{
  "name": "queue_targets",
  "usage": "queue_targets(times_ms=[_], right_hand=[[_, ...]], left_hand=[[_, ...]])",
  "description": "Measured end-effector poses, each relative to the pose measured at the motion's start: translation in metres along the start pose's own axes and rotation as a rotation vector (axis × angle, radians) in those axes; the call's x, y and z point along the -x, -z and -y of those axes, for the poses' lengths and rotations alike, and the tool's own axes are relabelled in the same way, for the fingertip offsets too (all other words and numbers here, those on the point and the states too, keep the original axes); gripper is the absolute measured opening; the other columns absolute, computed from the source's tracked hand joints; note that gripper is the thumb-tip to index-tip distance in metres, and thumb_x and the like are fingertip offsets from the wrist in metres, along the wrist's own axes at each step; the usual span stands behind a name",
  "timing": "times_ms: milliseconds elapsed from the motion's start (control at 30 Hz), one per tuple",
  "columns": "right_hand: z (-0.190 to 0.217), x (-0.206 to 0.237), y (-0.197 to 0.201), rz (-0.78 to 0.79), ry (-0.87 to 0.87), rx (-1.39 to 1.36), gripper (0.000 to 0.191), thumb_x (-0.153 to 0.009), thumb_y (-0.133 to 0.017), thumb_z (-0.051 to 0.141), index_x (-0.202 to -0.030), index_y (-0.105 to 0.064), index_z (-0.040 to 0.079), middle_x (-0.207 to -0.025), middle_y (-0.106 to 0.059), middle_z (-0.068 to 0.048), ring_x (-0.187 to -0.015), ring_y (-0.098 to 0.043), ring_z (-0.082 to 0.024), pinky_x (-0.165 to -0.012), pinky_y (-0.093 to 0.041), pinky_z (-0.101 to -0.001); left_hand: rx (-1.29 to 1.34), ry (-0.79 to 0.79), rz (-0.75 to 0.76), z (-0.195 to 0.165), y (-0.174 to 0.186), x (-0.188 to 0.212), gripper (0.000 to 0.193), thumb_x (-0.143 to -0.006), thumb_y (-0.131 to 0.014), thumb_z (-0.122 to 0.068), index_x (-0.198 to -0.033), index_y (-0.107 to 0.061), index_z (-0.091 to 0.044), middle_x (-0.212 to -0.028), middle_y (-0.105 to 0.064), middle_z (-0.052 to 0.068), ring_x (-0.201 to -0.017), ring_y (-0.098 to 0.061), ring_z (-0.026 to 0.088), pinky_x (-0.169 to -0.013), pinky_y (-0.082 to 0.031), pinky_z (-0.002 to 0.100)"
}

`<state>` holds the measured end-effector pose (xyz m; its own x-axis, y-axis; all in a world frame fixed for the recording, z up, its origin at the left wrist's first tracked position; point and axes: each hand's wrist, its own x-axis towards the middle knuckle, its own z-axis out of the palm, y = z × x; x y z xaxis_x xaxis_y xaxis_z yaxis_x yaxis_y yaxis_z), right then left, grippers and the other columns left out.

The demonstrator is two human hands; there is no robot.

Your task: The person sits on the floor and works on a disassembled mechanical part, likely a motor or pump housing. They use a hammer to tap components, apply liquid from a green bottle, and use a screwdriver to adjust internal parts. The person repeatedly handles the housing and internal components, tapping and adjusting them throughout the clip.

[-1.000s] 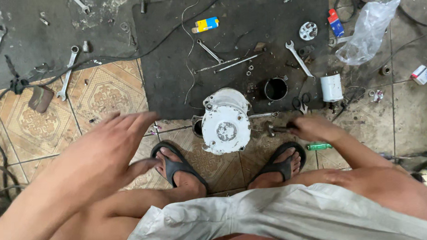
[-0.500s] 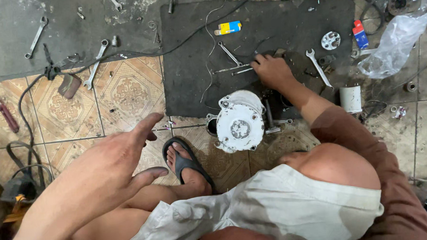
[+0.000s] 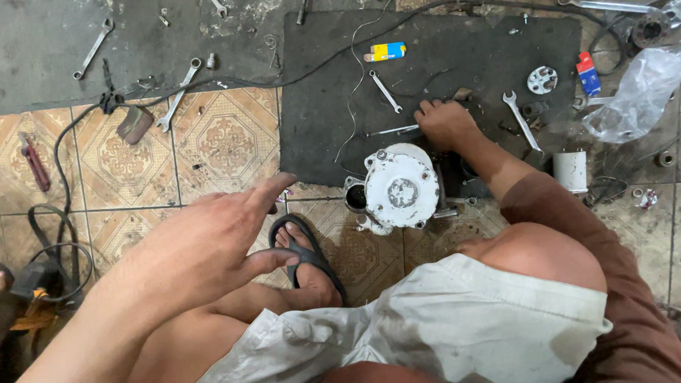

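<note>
The white motor housing stands on the floor at the near edge of the dark mat, just in front of the person's knees, its round face turned up. The right hand reaches past the housing onto the mat and rests knuckles-up just beyond it, its fingers curled down over small dark parts; whether it grips any of them cannot be told. Just left of that hand, beyond the housing, a thin metal rod lies on the mat, and farther out is a small spanner. A larger spanner lies to the right of the housing, beyond the hand, with a white round plate farther out still. A white cylinder stands right of the housing, off the mat's edge. The left hand hovers left of the housing, loose and holding nothing, its forefinger stretched toward the housing and the other fingers half bent. A foot in a black sandal is planted just left of the housing, between it and that hand. A clear plastic bag lies far to the right of the housing.
</note>
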<state>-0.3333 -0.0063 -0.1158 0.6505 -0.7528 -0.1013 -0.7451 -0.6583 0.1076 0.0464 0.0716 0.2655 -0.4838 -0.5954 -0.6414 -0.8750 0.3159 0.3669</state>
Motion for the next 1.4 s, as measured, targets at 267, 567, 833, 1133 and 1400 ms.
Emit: queue_targets(times_ms=[267, 567, 833, 1133, 1400], right_hand=[[-0.021, 0.018, 0.036, -0.031, -0.027, 0.031, 0.010, -0.090, -0.063, 0.010, -0.098, -0.068, 0.006, -0.100, -0.068, -0.013, -0.091, -0.073, -0.030, -0.083, -0.061, -0.0401], [-0.051, 0.070, 0.241, -0.221, -0.388, -0.437, 0.023, -0.097, -0.080, 0.009, -0.116, -0.071, -0.001, -0.103, -0.073, -0.017, -0.089, -0.070, -0.027, -0.084, -0.056, -0.0391], [0.054, 0.096, 0.386, -0.186, -0.359, -1.050, 0.022, -0.093, -0.076, -0.001, -0.113, -0.070, 0.000, -0.096, -0.073, -0.006, -0.083, -0.064, -0.006, -0.071, -0.054, -0.0225], [0.085, 0.124, 0.380, -0.351, -0.118, -0.578, 0.011, -0.097, -0.079, 0.011, -0.105, -0.076, 0.006, -0.085, -0.073, -0.009, -0.073, -0.068, -0.017, -0.066, -0.050, -0.0296], [0.098, 0.124, 0.367, -0.290, 0.007, -0.553, 0.014, -0.089, -0.079, 0.006, -0.103, -0.075, 0.004, -0.095, -0.076, -0.009, -0.063, -0.069, -0.021, -0.056, -0.052, -0.0334]], left_hand=[[-0.065, -0.014, -0.043, -0.002, 0.001, -0.009, 0.079, -0.089, -0.064, -0.044, -0.156, -0.036, -0.011, -0.090, -0.073, 0.020, -0.093, -0.069, 0.039, -0.084, -0.053, 0.049], [0.294, -0.433, -0.548, 0.001, -0.001, -0.046, 0.044, -0.102, -0.068, -0.030, -0.132, -0.057, 0.001, -0.096, -0.074, 0.017, -0.090, -0.072, 0.032, -0.079, -0.056, 0.042], [0.660, -0.817, -0.722, -0.053, -0.009, -0.063, 0.045, -0.112, -0.068, -0.026, -0.145, -0.053, 0.000, -0.096, -0.070, 0.010, -0.080, -0.067, 0.016, -0.073, -0.057, 0.030], [0.446, -0.936, -0.940, -0.042, -0.008, -0.047, 0.016, -0.114, -0.062, -0.010, -0.105, -0.064, 0.004, -0.092, -0.065, 0.015, -0.082, -0.067, 0.026, -0.074, -0.052, 0.036], [0.319, -0.912, -0.967, -0.029, -0.012, -0.065, 0.016, -0.109, -0.067, -0.004, -0.096, -0.061, 0.004, -0.102, -0.066, 0.019, -0.096, -0.066, 0.039, -0.083, -0.052, 0.046]])
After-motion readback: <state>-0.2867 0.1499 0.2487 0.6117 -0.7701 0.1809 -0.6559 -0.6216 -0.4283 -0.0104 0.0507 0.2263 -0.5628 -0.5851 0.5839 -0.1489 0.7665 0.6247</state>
